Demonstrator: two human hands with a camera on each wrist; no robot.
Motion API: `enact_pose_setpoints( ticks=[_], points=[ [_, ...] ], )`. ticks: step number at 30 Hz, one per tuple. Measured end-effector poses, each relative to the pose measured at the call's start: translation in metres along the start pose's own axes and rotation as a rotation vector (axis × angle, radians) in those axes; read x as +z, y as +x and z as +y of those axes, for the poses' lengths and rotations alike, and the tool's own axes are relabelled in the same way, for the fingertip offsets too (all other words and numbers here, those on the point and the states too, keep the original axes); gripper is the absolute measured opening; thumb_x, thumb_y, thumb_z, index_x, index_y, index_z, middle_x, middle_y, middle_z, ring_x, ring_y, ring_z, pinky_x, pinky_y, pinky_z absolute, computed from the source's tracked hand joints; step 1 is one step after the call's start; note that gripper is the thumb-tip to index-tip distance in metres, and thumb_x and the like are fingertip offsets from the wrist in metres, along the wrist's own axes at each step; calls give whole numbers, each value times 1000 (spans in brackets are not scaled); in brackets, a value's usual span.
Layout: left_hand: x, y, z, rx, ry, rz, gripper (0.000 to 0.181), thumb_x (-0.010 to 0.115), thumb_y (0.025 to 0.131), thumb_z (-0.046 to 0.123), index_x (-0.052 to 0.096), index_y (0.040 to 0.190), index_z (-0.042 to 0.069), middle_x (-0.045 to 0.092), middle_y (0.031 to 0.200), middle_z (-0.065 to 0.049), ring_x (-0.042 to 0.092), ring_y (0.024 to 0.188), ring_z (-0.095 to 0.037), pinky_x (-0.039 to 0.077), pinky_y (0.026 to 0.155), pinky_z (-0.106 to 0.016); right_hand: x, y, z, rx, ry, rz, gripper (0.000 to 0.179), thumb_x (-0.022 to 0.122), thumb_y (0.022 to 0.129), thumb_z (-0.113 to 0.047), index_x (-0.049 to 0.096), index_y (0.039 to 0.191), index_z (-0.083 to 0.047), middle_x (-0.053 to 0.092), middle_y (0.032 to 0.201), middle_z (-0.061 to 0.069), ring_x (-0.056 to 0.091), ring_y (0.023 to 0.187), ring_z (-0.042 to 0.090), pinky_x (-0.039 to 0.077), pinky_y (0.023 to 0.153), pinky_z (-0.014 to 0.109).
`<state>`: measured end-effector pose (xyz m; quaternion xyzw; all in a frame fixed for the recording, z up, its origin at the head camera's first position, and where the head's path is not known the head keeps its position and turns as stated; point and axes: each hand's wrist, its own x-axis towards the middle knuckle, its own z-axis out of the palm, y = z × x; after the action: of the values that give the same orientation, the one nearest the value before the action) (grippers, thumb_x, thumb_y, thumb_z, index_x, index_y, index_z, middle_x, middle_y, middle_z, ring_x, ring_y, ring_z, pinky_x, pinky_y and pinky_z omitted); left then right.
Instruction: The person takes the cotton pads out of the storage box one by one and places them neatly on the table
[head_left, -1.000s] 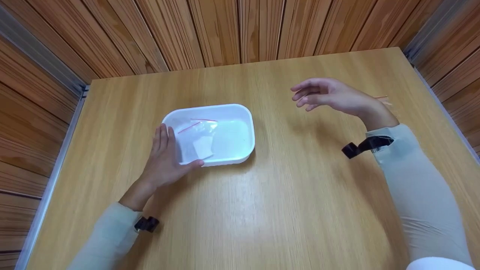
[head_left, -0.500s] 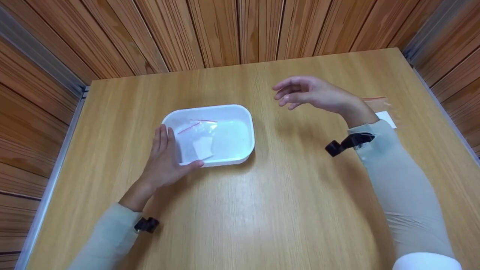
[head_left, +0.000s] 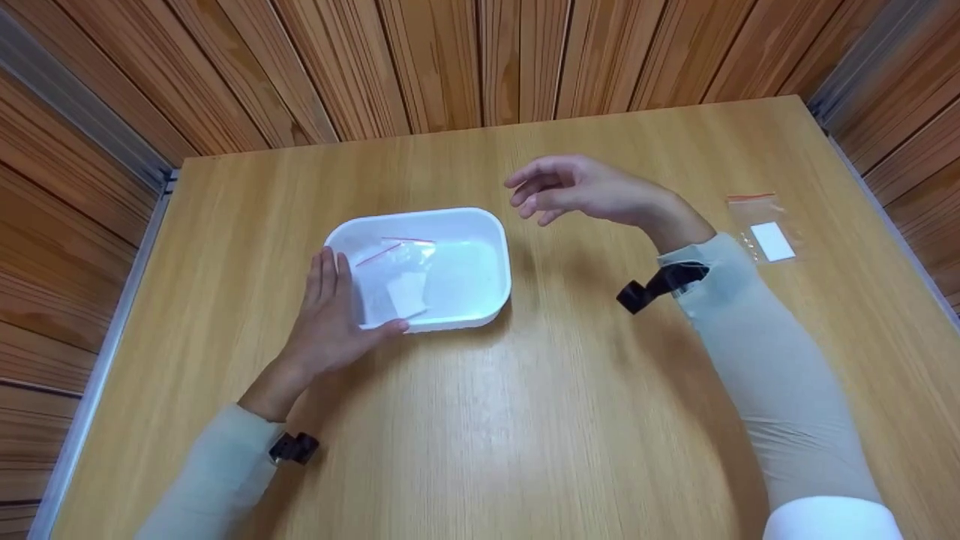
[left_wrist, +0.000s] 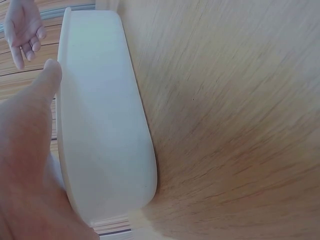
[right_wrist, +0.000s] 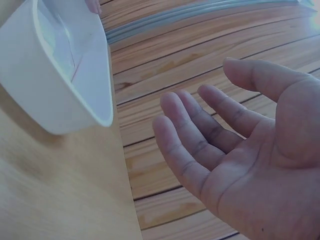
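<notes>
A white plastic tub point(head_left: 466, 276) stands on the table, left of centre in the head view. Inside, toward its left side, lie clear zip bags point(head_left: 407, 292) with red seal strips and a white piece in them. My left hand point(head_left: 330, 322) rests on the tub's near left corner, fingers along the left rim and thumb on the front rim. In the left wrist view the thumb touches the rim of the tub point(left_wrist: 100, 100). My right hand point(head_left: 574, 191) hovers to the right of the tub with loosely bent fingers; the palm point(right_wrist: 265, 170) holds nothing in the right wrist view.
Another clear zip bag point(head_left: 772, 236) with a red strip and a white card lies on the table at the far right, beyond my right forearm. Wood-plank walls point(head_left: 480, 64) bound the wooden table point(head_left: 480, 435) at the back and sides.
My right hand has moved left toward the tub, and its arm has uncovered the zip bag at the far right. The left hand and the tub have stayed put.
</notes>
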<state>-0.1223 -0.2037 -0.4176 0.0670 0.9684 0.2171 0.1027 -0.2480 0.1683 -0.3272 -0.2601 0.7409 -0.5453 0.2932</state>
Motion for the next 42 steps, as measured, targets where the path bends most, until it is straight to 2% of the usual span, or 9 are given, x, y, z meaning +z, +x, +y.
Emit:
enact_pose_setpoints(
  ticks=[14,20,29,34,42],
  points=[
    [-1,1,1,-2,30,-12,134,63,81,78,-9,159,-5,-23,165,-22,-19,153,-39,1,123,-58,29,25,-21,125,-64,-33,37,57,104,-11,55,139,1,62,127,15,63,113,23,56,93,35],
    [-1,1,1,5,32,-4,134,64,80,77,-8,159,-5,-22,165,-23,-19,153,-40,3,122,-60,35,35,-32,196,-99,-68,40,56,104,-14,53,141,0,60,128,14,62,113,23,56,92,33],
    [-2,0,1,-6,10,-15,134,64,80,76,-8,159,-4,-22,166,-20,-21,153,-37,3,122,-60,37,50,-54,291,-137,-104,39,56,105,-18,52,141,-5,59,131,14,61,120,28,55,97,38],
    [-1,0,1,-7,17,-15,134,64,80,77,-9,159,-4,-23,166,-20,-21,153,-37,5,122,-60,42,61,-63,318,-169,-134,35,52,106,-18,54,138,-5,58,134,16,60,119,29,56,95,37],
    [-1,-1,1,-7,31,-8,133,64,80,76,-9,159,-3,-22,166,-19,-20,153,-38,4,122,-60,56,78,-69,363,-174,-166,31,49,108,-21,58,133,-6,62,128,16,66,112,27,58,90,38]
  ],
)
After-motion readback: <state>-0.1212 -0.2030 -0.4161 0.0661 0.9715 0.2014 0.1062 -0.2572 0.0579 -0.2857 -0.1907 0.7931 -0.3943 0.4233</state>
